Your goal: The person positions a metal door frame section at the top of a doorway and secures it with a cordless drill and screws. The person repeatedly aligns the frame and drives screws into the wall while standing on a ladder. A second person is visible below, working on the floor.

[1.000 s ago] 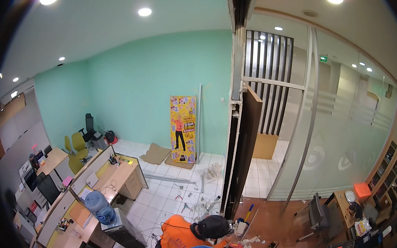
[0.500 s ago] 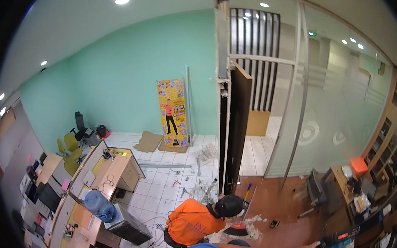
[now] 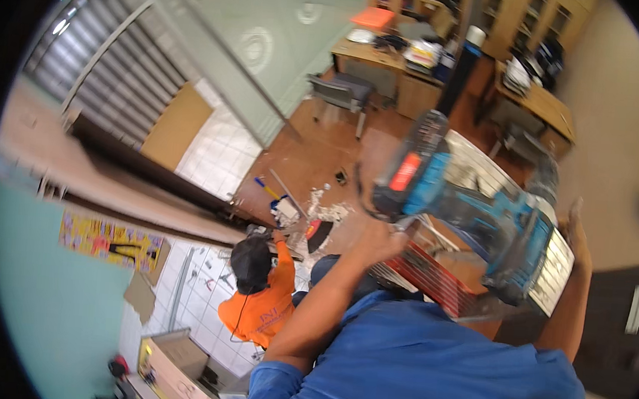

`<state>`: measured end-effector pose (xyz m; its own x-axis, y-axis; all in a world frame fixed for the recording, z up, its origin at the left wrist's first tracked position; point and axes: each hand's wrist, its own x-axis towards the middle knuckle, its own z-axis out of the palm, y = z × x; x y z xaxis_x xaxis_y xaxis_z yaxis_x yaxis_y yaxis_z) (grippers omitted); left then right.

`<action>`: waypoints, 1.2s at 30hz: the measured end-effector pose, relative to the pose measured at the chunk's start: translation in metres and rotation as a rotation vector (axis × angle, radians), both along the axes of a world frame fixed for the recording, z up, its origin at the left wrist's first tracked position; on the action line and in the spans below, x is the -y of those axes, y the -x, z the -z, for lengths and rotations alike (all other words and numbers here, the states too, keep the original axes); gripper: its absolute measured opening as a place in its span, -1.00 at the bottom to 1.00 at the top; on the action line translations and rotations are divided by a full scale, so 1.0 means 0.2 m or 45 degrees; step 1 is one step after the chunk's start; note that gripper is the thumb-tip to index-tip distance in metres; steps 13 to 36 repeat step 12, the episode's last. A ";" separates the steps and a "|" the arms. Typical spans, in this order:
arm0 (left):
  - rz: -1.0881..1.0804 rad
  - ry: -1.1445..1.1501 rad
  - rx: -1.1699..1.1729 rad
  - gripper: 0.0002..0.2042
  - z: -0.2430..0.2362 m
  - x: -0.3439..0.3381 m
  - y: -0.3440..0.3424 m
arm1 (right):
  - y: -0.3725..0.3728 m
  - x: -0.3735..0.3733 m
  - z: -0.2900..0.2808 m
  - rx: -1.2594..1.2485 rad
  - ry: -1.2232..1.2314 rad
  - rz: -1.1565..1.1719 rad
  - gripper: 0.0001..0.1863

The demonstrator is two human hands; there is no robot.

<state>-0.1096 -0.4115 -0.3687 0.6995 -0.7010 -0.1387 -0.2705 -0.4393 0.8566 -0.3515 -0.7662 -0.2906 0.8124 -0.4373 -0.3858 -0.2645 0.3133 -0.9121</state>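
Observation:
Just below me is the silver top of a stepladder [image 3: 556,277], with red steps [image 3: 433,277] under it. A teal and black cordless power tool [image 3: 475,219] lies across the top, its battery end toward my left hand. My left hand [image 3: 382,242] is closed on the ladder's left edge, near the tool's battery; its fingertips are partly hidden. My right hand [image 3: 577,238] grips the ladder's right edge beside the tool's body, with some fingers hidden behind it. A black rod with a pale tip [image 3: 459,72] sticks out beyond the battery; its kind is unclear.
A person in an orange shirt [image 3: 264,311] and dark cap crouches below left by the door frame. A red and black broom head [image 3: 320,235] and debris [image 3: 330,211] lie on the brown floor. Desks [image 3: 418,95] and a chair [image 3: 343,92] stand beyond the glass partition [image 3: 287,39].
My view has swung right and down, bringing the ladder top and power tool to the middle right. My right hand has come into view. The crouching person now reaches toward the door frame's base.

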 end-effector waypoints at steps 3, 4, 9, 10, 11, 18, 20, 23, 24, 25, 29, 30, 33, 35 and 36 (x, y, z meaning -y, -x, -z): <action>-0.057 0.037 -0.025 -0.53 0.08 -0.02 0.00 | -0.01 -0.12 -0.04 -0.010 -0.002 0.151 -0.02; -0.060 -0.122 -0.112 -0.45 0.10 -0.05 0.00 | 0.00 -0.12 -0.06 0.069 0.022 0.051 -0.01; 0.244 0.075 -0.352 -0.42 0.20 -0.06 -0.05 | 0.19 -0.19 0.03 0.178 -0.020 0.316 -0.01; 0.281 -0.015 -0.409 -0.46 0.21 -0.10 -0.10 | 0.23 -0.19 0.03 0.173 -0.022 0.333 -0.02; 0.179 0.029 -0.201 -0.63 0.23 -0.11 -0.10 | 0.23 -0.17 0.04 0.153 -0.012 0.337 -0.02; 0.116 -0.044 -0.060 -0.68 0.24 -0.10 -0.07 | 0.22 -0.17 0.05 0.299 -0.077 0.214 -0.03; 0.116 -0.044 -0.060 -0.68 0.24 -0.10 -0.07 | 0.22 -0.17 0.05 0.299 -0.077 0.214 -0.03; 0.116 -0.044 -0.060 -0.68 0.24 -0.10 -0.07 | 0.22 -0.17 0.05 0.299 -0.077 0.214 -0.03; 0.116 -0.044 -0.060 -0.68 0.24 -0.10 -0.07 | 0.22 -0.17 0.05 0.299 -0.077 0.214 -0.03; 0.116 -0.044 -0.060 -0.68 0.24 -0.10 -0.07 | 0.22 -0.17 0.05 0.299 -0.077 0.214 -0.03; 0.116 -0.044 -0.060 -0.68 0.24 -0.10 -0.07 | 0.22 -0.17 0.05 0.299 -0.077 0.214 -0.03; 0.116 -0.044 -0.060 -0.68 0.24 -0.10 -0.07 | 0.22 -0.17 0.05 0.299 -0.077 0.214 -0.03; 0.116 -0.044 -0.060 -0.68 0.24 -0.10 -0.07 | 0.22 -0.17 0.05 0.299 -0.077 0.214 -0.03; 0.116 -0.044 -0.060 -0.68 0.24 -0.10 -0.07 | 0.22 -0.17 0.05 0.299 -0.077 0.214 -0.03; 0.116 -0.044 -0.060 -0.68 0.24 -0.10 -0.07 | 0.22 -0.17 0.05 0.299 -0.077 0.214 -0.03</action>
